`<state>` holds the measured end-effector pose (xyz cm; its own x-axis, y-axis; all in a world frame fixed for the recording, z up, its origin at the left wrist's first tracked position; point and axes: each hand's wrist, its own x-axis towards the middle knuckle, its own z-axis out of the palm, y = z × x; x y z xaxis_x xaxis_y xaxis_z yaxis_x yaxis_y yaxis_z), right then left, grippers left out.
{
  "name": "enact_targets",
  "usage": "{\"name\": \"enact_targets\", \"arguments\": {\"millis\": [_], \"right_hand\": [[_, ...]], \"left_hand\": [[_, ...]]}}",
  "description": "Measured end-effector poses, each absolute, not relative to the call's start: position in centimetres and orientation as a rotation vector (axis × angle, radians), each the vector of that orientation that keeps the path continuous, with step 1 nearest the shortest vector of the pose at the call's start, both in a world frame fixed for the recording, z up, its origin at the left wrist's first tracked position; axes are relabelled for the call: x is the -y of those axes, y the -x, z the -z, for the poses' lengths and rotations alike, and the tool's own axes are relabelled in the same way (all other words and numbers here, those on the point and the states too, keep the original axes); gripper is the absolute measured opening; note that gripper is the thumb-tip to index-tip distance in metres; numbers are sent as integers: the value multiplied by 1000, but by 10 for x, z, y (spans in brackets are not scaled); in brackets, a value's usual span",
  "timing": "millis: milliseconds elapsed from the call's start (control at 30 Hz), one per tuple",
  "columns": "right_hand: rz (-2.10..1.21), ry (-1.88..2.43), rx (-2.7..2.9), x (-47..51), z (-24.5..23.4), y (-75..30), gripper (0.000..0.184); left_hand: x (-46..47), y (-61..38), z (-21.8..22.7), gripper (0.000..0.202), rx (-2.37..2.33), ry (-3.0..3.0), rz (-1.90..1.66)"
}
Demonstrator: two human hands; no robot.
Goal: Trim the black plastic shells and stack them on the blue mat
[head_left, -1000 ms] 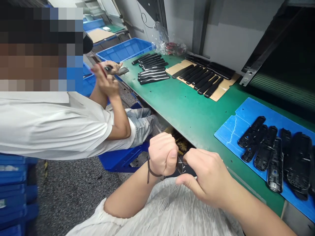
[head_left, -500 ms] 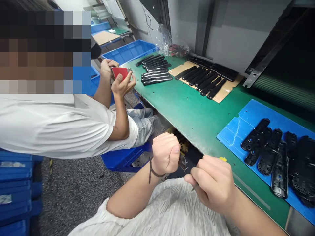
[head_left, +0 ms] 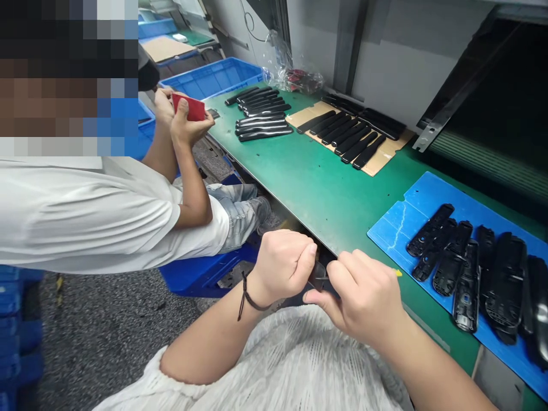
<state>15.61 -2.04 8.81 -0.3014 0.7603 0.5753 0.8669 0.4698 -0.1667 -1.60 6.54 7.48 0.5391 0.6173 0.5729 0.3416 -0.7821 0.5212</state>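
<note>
My left hand (head_left: 285, 265) is closed around a dark, thin-walled piece (head_left: 317, 275), mostly covered by the fingers, held above my lap at the table's edge. Beside it, my right hand (head_left: 363, 288) is also closed, its thumb stretched toward the piece from below. At the outer side of this fist a small yellow end (head_left: 398, 273) sticks out. It looks like part of a slim tool in the grip, but the fingers hide the rest. A dark cord is tied round my left wrist.
A blue sheet (head_left: 385, 225) bearing several black plastic shells (head_left: 466, 285) lies on the green table (head_left: 295, 177) at right. Several glossy black handle-like pieces (head_left: 349, 134) rest on cardboard, more beside it. At left a seated co-worker (head_left: 85, 211) holds a red block (head_left: 188, 107).
My right hand has turned and come closer to my left, its thumb now under the dark piece. The co-worker's hands with the red block have shifted left. The view has swung slightly right.
</note>
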Motion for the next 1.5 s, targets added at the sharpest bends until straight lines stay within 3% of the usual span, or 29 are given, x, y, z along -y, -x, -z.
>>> {"name": "enact_targets", "arguments": {"millis": [333,467,600,767,900,1033,1233,1433,1500], "right_hand": [[598,1319,2084,22,-76,-157,51],[677,1275,2063,20,-73,-159,47],[419,1203,2020,17,-75,-168,44],[-106,1158,2053,18,-87,-185,18],[-148,1321,2181,16,-102,-189,42],[70,1362,2270,12,-107,-186,50],[460,1264,2203,14,-91,-184,48],[117,1190,2069,15,-81,-186,25],[77,1254,2062,13,-83,-185,36]], "left_hand": [[-57,14,-82,49,-1087,-2163,-709],[-54,13,-86,54,-972,-1906,-539],[-51,18,-83,50,-738,-1850,-455],[-52,25,-79,50,-738,-2025,-490],[-54,29,-83,49,-739,-2211,-487],[-52,29,-86,49,-796,-2301,-467],[-50,23,-85,49,-858,-2139,-449],[-51,19,-91,55,-779,-1817,-390],[-49,18,-94,57,-763,-1777,-398]]}}
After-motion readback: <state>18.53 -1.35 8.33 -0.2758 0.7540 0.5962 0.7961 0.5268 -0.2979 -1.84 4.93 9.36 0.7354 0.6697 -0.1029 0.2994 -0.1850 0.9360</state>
